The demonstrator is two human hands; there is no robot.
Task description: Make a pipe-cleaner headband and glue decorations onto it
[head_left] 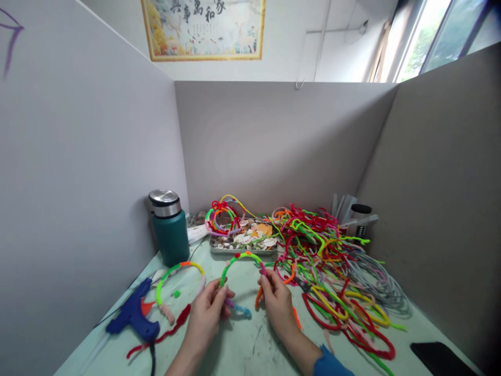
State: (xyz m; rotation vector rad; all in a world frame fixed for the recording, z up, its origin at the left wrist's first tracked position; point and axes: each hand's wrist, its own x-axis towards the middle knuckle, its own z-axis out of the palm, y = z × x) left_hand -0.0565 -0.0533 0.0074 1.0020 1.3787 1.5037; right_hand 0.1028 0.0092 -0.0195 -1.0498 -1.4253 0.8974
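A headband wrapped in green, orange and red pipe cleaner [240,257] arches upright between my hands. My left hand [209,312] is closed on its left end, where purple and blue fuzzy wrapping [239,310] trails off. My right hand [277,302] pinches its right end near a pink section and an orange pipe cleaner [258,297]. A second wrapped headband [178,277] lies on the table to the left, beside a red pipe cleaner [172,328].
A blue glue gun [133,316] lies at the left front, a green flask [169,230] behind it. A metal tray of shells [242,241] holds more wrapped hoops. A big tangle of coloured pipe cleaners [332,261] fills the right side. A black phone [440,356] sits at the front right.
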